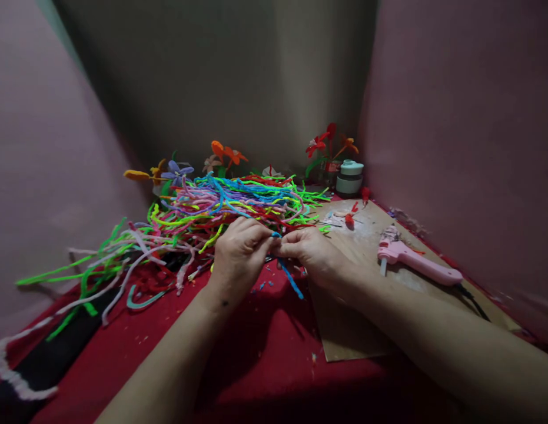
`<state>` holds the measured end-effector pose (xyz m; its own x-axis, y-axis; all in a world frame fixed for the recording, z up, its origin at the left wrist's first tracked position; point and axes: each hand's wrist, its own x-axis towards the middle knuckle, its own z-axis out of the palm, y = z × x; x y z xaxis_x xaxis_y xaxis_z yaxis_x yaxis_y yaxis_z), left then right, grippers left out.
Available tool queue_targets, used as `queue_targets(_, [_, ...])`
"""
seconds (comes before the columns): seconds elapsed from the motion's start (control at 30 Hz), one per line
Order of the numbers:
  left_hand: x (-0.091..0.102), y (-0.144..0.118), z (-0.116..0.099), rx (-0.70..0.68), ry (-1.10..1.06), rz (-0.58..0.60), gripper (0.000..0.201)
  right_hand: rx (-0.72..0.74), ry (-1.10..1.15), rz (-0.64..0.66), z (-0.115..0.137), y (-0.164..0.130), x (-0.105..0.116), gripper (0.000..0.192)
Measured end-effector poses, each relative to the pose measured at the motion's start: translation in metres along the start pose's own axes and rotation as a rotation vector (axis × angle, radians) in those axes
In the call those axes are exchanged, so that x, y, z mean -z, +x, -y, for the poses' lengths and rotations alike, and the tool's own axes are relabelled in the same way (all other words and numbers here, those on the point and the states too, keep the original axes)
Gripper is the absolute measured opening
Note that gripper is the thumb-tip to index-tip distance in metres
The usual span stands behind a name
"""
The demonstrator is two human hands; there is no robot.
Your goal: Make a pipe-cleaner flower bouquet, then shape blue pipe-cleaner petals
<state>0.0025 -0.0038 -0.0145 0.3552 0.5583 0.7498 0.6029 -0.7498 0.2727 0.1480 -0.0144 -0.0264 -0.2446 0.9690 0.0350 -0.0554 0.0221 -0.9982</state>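
Two bare forearms reach in from the lower edge, over a bench covered in dark red cloth [265,347] flecked with small scraps. Both hands meet near the middle of the view. The left hand [239,253] has its fingers curled together, pinching the top end of a fuzzy blue pipe cleaner [290,280]; the right hand [315,253] pinches the same stem just beside it, fingertips almost touching those of the left. The blue stem hangs slanting down and to the right from the pinch, its lower end near the cloth.

Just behind the hands lies a big tangled heap of pipe cleaners in neon green, pink, blue, red and white [229,206], with loose strands trailing off to the left. Under the right wrist sits a flat brown cardboard sheet [344,335], and on it, well to the right, a pink hot glue gun [417,262] with a dark cord. At the back stand finished pipe-cleaner flowers in orange, purple and red [223,153], and beside the red ones a small pale green lidded jar [349,176].
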Motion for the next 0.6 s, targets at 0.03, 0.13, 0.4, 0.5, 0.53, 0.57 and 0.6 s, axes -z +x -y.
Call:
queue_targets(0.03, [0.0,0.0,0.001,0.064,-0.067,0.026,0.008,-0.005,-0.018,0.014,0.0,0.0,0.001,0.026])
queue_targets(0.13, [0.002,0.001,0.001,0.131,-0.138,0.036,0.004,-0.035,-0.038,0.042,0.001,0.0,0.002,0.022])
queue_targets(0.4, [0.005,0.003,-0.003,0.151,-0.076,0.004,0.011,0.0,-0.031,0.035,0.006,-0.003,0.0,0.019])
queue_targets(0.5, [0.008,0.007,-0.001,0.448,-0.262,0.037,0.016,-0.019,-0.037,-0.012,0.009,-0.005,0.0,0.023])
queue_targets(0.53, [0.009,0.009,0.0,0.514,-0.292,0.062,0.019,-0.022,-0.036,-0.027,0.009,-0.005,0.0,0.025])
queue_targets(0.57, [0.012,0.011,0.0,0.552,-0.305,0.111,0.022,-0.022,-0.032,-0.038,0.009,-0.004,0.001,0.026])
queue_targets(0.6, [0.014,0.012,0.001,0.572,-0.312,0.187,0.024,-0.021,-0.023,-0.046,0.008,-0.004,0.001,0.026])
